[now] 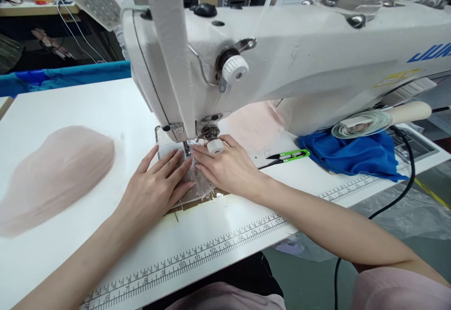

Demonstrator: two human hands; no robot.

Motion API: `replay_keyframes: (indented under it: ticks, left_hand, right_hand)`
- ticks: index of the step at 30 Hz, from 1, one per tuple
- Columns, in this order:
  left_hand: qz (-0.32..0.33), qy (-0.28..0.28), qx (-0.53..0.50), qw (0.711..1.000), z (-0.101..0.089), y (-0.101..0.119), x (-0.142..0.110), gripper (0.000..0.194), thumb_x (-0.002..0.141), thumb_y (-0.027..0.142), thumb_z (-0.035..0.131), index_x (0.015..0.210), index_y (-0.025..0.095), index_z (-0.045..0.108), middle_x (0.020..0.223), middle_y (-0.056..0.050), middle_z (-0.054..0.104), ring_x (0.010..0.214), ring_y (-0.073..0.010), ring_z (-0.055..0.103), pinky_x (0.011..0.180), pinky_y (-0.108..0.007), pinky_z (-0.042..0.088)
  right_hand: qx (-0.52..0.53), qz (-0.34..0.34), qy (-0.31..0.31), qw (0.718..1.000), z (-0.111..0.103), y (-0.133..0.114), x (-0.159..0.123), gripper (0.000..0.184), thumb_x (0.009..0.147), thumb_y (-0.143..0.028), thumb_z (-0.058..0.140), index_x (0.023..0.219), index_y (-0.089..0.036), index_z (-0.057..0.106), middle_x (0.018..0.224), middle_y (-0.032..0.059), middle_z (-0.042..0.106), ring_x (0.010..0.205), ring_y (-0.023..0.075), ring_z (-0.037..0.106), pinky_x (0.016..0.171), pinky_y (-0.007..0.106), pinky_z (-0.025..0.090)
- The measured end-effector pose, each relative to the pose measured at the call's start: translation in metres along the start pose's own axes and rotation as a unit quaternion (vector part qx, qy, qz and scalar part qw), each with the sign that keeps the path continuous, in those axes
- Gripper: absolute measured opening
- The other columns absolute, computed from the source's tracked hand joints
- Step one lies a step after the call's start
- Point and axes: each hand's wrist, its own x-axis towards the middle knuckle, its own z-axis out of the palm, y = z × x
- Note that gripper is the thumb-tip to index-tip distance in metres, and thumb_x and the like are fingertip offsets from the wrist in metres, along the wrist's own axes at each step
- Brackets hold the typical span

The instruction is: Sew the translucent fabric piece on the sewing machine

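Both of my hands lie at the needle of a white industrial sewing machine (303, 61). My left hand (157, 185) rests flat, fingers spread, on a thin sheer piece of fabric (197, 185) just left of the presser foot (186, 149). My right hand (229, 164) presses the same sheer piece with its fingers stretched toward the needle from the right. Neither hand grips anything. The fabric's far part is hidden under the hands and the foot.
A pile of pale pink sheer fabric (52, 174) lies on the white table (88, 108) at the left. Green thread snips (289, 156) and a blue cloth (355, 155) lie to the right. A printed ruler (197, 253) runs along the table's front edge. A black cable (405, 178) hangs at right.
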Motion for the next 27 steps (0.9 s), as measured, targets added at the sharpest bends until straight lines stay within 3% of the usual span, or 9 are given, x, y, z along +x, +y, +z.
replay_keyframes:
  ticks: [7,11,13,16,19,21,23,25,27]
  left_hand:
    - [0.009,0.013,0.008,1.0,-0.002,0.0,-0.002,0.046,0.099,0.041,0.048,0.13,0.009,0.059,0.131,-0.019,0.063,0.123,-0.0307,0.06,0.115,-0.057,0.034]
    - [0.074,0.023,-0.014,0.997,-0.014,-0.001,-0.005,0.062,0.091,0.057,0.054,0.129,0.007,0.059,0.126,-0.019,0.067,0.118,-0.0323,0.064,0.113,-0.055,0.039]
    - [0.102,0.023,-0.013,0.994,-0.017,-0.002,-0.007,0.063,0.089,0.057,0.057,0.127,0.007,0.06,0.122,-0.018,0.069,0.115,-0.0316,0.065,0.11,-0.051,0.044]
    - [0.115,0.041,-0.001,0.992,-0.016,-0.002,-0.009,0.038,0.092,0.034,0.06,0.121,0.01,0.063,0.118,-0.014,0.072,0.109,-0.0268,0.069,0.104,-0.045,0.051]
    - [0.103,0.056,-0.031,0.993,-0.013,-0.002,-0.01,0.026,0.092,0.018,0.059,0.116,0.011,0.065,0.114,-0.011,0.074,0.104,-0.0234,0.071,0.101,-0.041,0.055]
    - [0.088,0.061,-0.046,0.993,-0.011,-0.001,-0.009,0.025,0.092,0.019,0.058,0.115,0.011,0.065,0.114,-0.01,0.074,0.104,-0.0236,0.071,0.1,-0.042,0.056]
    - [0.081,0.063,-0.038,0.994,-0.01,0.0,-0.009,0.03,0.093,0.021,0.057,0.12,0.01,0.064,0.118,-0.012,0.072,0.107,-0.0256,0.07,0.099,-0.043,0.056]
    - [0.082,0.054,-0.018,0.995,-0.01,0.001,-0.009,0.034,0.095,0.021,0.052,0.124,0.006,0.061,0.123,-0.015,0.069,0.111,-0.028,0.068,0.096,-0.044,0.057]
    - [0.094,0.042,0.007,0.995,-0.01,0.002,-0.009,0.035,0.096,0.017,0.046,0.123,0.003,0.062,0.123,-0.017,0.068,0.111,-0.0293,0.068,0.093,-0.043,0.059]
  right_hand:
    - [0.003,-0.01,0.029,1.0,0.002,0.001,-0.001,0.029,0.1,-0.023,0.045,0.111,-0.013,0.07,0.115,0.0083,0.074,0.106,0.0234,0.059,0.096,0.041,0.037]
    - [0.017,-0.065,0.08,0.995,0.001,0.002,-0.004,0.025,0.098,-0.014,0.047,0.102,-0.013,0.071,0.106,0.0053,0.076,0.096,0.0192,0.062,0.094,0.036,0.038]
    - [0.027,-0.101,0.09,0.99,-0.001,0.002,-0.004,0.025,0.097,-0.012,0.046,0.093,-0.014,0.071,0.097,0.0029,0.076,0.089,0.0164,0.063,0.087,0.032,0.039]
    - [0.061,-0.131,0.094,0.985,-0.008,0.003,-0.005,0.036,0.1,-0.037,0.048,0.083,-0.015,0.07,0.085,0.0023,0.075,0.078,0.0153,0.063,0.079,0.032,0.04]
    - [0.085,-0.131,0.073,0.985,-0.012,0.004,-0.005,0.06,0.091,-0.067,0.046,0.091,-0.013,0.07,0.09,0.0057,0.075,0.078,0.0181,0.063,0.075,0.033,0.041]
    - [0.058,-0.13,0.062,0.988,-0.012,0.004,-0.005,0.045,0.094,-0.055,0.052,0.095,-0.013,0.07,0.097,0.0057,0.075,0.083,0.0181,0.064,0.075,0.033,0.04]
    - [0.021,-0.136,0.076,0.988,-0.011,0.003,-0.005,0.02,0.096,-0.025,0.053,0.09,-0.016,0.07,0.098,0.0023,0.075,0.083,0.015,0.064,0.077,0.031,0.041]
    - [0.0,-0.149,0.102,0.984,-0.009,0.002,-0.006,0.025,0.093,-0.007,0.05,0.083,-0.017,0.071,0.092,-0.0009,0.076,0.081,0.0125,0.064,0.078,0.029,0.041]
    - [-0.004,-0.162,0.12,0.979,-0.008,0.002,-0.006,0.028,0.093,-0.006,0.05,0.079,-0.018,0.071,0.085,-0.0017,0.076,0.08,0.012,0.064,0.079,0.029,0.043]
